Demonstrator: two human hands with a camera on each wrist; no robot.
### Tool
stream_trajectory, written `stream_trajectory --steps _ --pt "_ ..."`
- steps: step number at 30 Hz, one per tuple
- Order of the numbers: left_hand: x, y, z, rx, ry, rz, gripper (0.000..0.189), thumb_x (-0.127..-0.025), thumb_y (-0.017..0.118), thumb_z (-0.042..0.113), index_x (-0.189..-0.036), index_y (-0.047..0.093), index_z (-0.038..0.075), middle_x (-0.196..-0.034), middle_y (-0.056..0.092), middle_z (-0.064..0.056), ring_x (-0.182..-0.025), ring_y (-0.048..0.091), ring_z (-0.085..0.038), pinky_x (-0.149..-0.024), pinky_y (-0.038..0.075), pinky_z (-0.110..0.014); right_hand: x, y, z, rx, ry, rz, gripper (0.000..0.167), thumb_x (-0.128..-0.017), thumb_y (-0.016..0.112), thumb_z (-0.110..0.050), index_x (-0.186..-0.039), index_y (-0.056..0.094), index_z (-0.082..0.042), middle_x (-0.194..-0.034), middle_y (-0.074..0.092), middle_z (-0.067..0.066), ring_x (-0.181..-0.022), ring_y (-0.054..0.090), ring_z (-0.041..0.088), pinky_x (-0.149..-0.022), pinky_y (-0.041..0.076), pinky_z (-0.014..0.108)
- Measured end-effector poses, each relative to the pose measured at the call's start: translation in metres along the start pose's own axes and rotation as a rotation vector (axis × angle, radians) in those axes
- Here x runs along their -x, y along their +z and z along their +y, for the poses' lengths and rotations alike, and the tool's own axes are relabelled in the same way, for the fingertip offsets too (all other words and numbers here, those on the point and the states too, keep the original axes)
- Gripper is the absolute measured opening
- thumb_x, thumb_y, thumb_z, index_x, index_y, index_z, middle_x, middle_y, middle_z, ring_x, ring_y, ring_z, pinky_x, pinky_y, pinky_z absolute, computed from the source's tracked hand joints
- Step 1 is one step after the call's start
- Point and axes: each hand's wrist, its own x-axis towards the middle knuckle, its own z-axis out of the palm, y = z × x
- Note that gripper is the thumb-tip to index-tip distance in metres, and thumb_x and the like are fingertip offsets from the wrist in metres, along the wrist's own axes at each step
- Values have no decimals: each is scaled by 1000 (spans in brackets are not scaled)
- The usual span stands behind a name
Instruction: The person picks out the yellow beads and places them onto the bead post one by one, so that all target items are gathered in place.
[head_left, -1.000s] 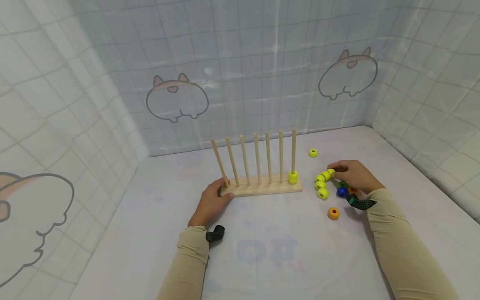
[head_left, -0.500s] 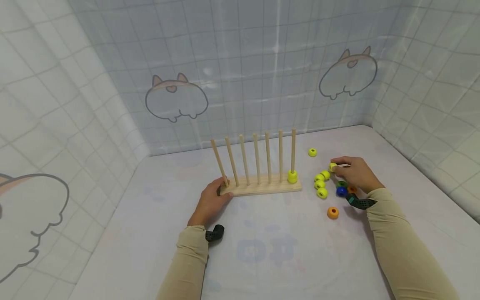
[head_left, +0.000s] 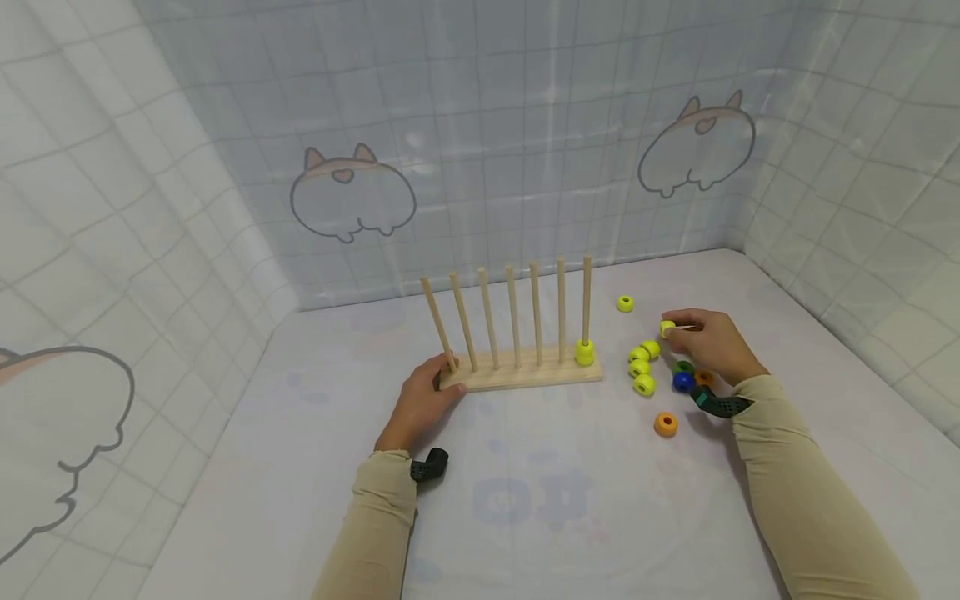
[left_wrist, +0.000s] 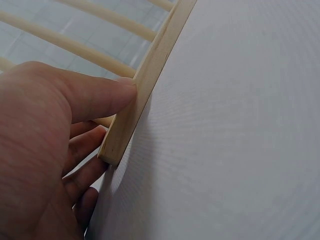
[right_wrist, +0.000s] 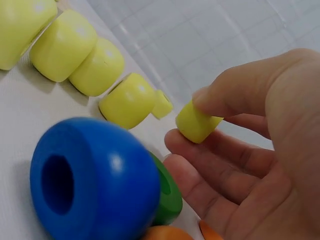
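My left hand (head_left: 423,402) grips the left end of a wooden peg rack (head_left: 525,379), thumb on the front of its base and fingers behind, as the left wrist view shows. Several upright pegs rise from the base. On the rightmost peg sit yellow beads (head_left: 585,353), low against the base. Over on the right, my right hand (head_left: 711,343) pinches a yellow bead (right_wrist: 196,123) between thumb and fingers. Just left of that hand, several yellow beads (head_left: 640,368) lie in a curved row. A blue bead (right_wrist: 95,180) and a green bead (right_wrist: 167,192) lie under the palm.
An orange bead (head_left: 666,424) lies nearer the front, and another orange bead (head_left: 703,379) sits beside the wrist. One yellow bead (head_left: 625,304) stands apart at the back. Cloth walls (head_left: 480,150) with a grid print enclose the table at the back and sides.
My right hand has picked one yellow bead off the far end of the curved row and moved it slightly back. My left hand keeps its grip on the rack.
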Motion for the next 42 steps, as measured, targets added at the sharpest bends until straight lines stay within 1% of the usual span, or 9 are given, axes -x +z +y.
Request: stream_trajectory --steps 8,14,18,22,25,29,34,39,42 --pt "-1 2 -1 -11 -12 -4 56 -93 71 24 -144 54 12 -152 45 -13 -142 38 -34 -115 32 -51 1 1 1 -49 10 3 52 -101 59 -36 -144 52 -9 -135 55 17 -108 61 31 -78 51 20" --pt "0 4 -1 7 -35 0 57 -94 71 26 -146 52 15 -153 44 -10 -142 38 -31 -114 33 -49 3 1 1 -93 -8 9 56 -100 60 -36 -147 49 -9 -139 53 16 -110 60 31 -85 51 27" --pt "0 6 -3 4 -29 -6 58 -94 72 25 -147 52 14 -153 45 -10 -141 39 -31 -113 34 -48 5 1 -2 -228 -9 21 59 -100 62 -39 -147 48 -6 -143 51 15 -114 60 27 -91 54 32" --pt "-3 7 -3 -5 -15 -11 57 -94 72 26 -146 52 15 -152 45 -10 -141 39 -30 -114 34 -48 5 1 -7 -421 -38 40 58 -100 63 -34 -145 47 -1 -143 50 17 -113 64 17 -94 53 29" --pt "-6 5 0 -10 5 1 56 -94 71 26 -145 53 14 -152 45 -10 -141 39 -31 -114 34 -49 4 1 -10 -493 -46 48 57 -101 62 -31 -145 46 1 -141 48 21 -110 67 15 -93 53 28" --pt "-8 4 1 -26 0 2 56 -94 71 26 -145 52 14 -152 45 -10 -141 39 -31 -114 34 -48 1 4 -14 -511 -27 42 57 -101 62 -29 -147 45 1 -141 47 24 -108 68 14 -93 54 28" --pt "-7 4 -1 -11 -6 1 56 -94 71 26 -145 52 13 -152 44 -11 -141 39 -32 -113 35 -48 -2 8 -19 -495 -28 63 55 -101 62 -28 -147 47 -1 -141 49 22 -106 68 12 -92 54 26" --pt "-4 4 -5 2 -20 9 55 -94 71 26 -144 54 14 -152 45 -10 -141 39 -31 -114 34 -49 -6 16 -21 -478 -49 51 57 -101 63 -30 -149 44 -5 -139 52 21 -112 65 21 -91 54 26" --pt "-3 2 -7 2 -14 2 56 -94 71 27 -145 53 14 -152 45 -11 -141 39 -32 -114 34 -50 -6 20 -22 -489 -41 63 60 -100 64 -31 -151 42 -7 -139 52 20 -112 64 21 -91 54 27"
